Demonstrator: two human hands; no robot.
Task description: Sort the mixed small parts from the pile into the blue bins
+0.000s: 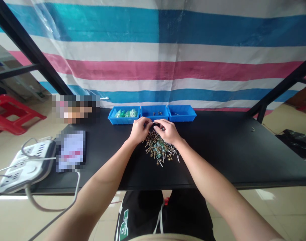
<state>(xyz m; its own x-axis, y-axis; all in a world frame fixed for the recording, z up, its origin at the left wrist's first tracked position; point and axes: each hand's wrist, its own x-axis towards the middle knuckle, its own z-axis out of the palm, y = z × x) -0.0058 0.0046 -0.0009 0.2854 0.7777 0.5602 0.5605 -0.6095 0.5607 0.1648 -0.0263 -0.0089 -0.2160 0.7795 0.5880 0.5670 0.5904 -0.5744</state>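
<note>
Head camera view, looking down at a matte black tabletop [230, 150]. Both bare forearms reach forward. Left hand [139, 130] and right hand [168, 131] meet fingertip to fingertip, fingers curled narrow and pinching a tiny pale piece [151, 122] between them; what it is cannot be told at this size. Just beneath the hands lies a loose pile of small brass and silver metal parts [160, 149]. Behind it, side by side, sit three shallow blue plastic bins [181, 118]; the left one holds pale green pieces [126, 113]. A white power strip [24, 164] rests at the table's left edge.
</note>
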